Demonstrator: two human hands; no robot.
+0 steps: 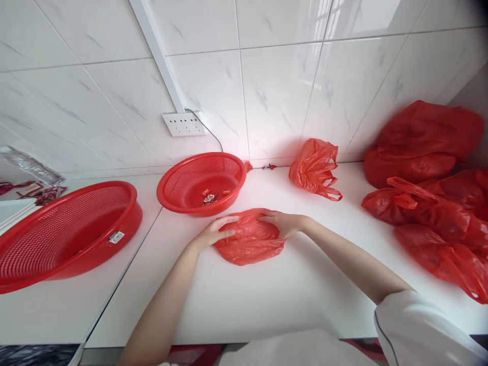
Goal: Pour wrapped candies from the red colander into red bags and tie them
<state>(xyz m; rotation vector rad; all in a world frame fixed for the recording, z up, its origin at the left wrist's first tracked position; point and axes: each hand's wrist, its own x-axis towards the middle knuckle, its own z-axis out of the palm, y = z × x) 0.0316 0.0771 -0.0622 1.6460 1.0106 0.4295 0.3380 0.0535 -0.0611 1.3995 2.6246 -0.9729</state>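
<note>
red plastic bag (249, 251), frame center, long axis left-right, lies between both hands, each touching: left hand (214, 232) spread at left rim; right hand (286, 223) over right rim, cannot tell if pinching.

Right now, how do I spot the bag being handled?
On the white counter, find the smaller red basket by the wall. The red plastic bag lies to its near right. Unlike other bags, it has the left hand and right hand on it.
</note>
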